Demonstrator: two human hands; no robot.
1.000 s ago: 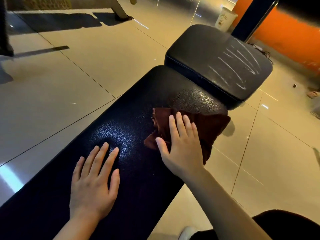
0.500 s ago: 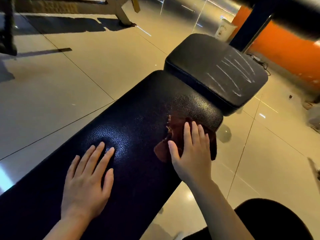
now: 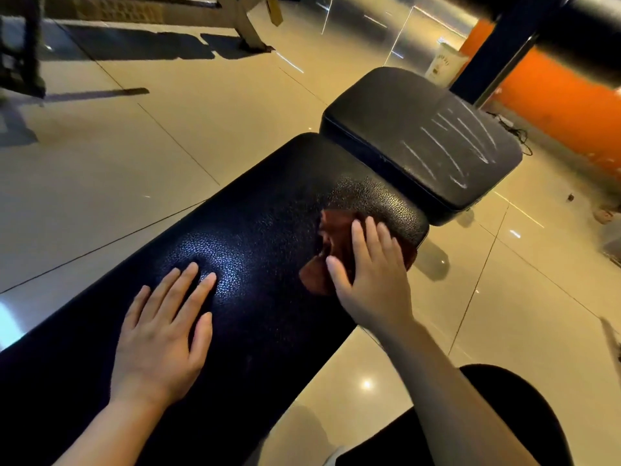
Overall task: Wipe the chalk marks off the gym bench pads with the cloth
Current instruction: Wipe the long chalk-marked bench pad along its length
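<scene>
Our right hand (image 3: 373,274), fingers flat, presses the cloth (image 3: 331,253) onto the far right corner of the long pad (image 3: 255,250); over the last second we have drawn it in from overhanging that edge. Our left hand (image 3: 161,338) rests flat, fingers spread, bracing. This pad looks clean, so the chalk marks (image 3: 450,146) on the seat pad (image 3: 396,112) remain; the white bin (image 3: 443,65) bears print too small to read.
</scene>
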